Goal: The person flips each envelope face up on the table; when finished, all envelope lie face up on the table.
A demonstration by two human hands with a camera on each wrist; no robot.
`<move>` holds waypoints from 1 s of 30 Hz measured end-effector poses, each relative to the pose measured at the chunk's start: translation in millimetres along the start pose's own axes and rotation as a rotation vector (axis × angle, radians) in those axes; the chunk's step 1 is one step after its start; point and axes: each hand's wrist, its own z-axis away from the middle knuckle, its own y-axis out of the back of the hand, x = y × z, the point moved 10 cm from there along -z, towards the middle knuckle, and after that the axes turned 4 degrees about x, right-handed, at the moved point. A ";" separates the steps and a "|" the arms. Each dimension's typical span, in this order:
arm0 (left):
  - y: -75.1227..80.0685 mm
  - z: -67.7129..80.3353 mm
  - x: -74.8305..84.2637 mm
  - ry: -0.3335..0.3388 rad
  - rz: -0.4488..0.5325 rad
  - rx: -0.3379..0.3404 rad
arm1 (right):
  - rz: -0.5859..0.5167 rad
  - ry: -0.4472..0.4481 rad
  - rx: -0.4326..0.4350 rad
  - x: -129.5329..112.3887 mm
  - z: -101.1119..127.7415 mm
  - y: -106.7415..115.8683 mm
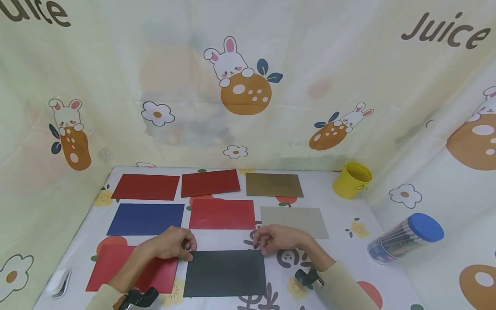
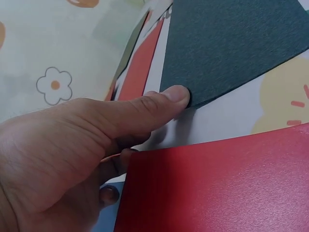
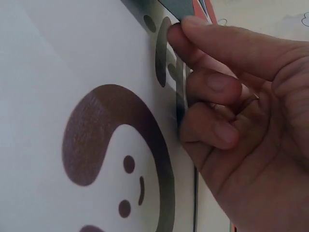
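My hands rested knuckles-up on the worktop. My left hand and right hand, fingers curled, each pinched a far corner of the black sheet lying flat before me.

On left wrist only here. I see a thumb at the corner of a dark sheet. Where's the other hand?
Observer: Head view shows the right hand at the far right corner of the same dark sheet, the left hand at the far left corner.
Operator: Is the right one gripping it?
Observer: The right wrist view shows curled fingers at the sheet's edge, but I cannot tell whether they pinch it.
Operator: How many sheets are laid out?
Observer: Eight in the head view, in three rows on the table; the dark one is nearest the person, beside a red sheet.
Operator: Anything else?
Observer: A yellow cup stands at the far right corner.
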 end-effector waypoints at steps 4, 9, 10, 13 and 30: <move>0.2 1.0 0.0 0.006 0.028 -0.015 | -0.021 0.026 0.027 -0.5 0.3 2.9; 3.3 3.7 -1.2 0.023 0.116 -0.033 | -0.002 0.058 0.068 -1.9 0.9 9.9; 4.5 4.2 -2.0 0.021 0.135 -0.033 | 0.004 0.058 0.077 -1.8 0.6 11.6; 10.6 4.3 -5.2 0.005 0.174 -0.026 | 0.009 0.048 0.102 0.6 -0.7 16.1; 30.3 5.3 -13.1 -0.066 0.283 0.045 | -0.092 0.057 0.146 9.6 -2.3 30.0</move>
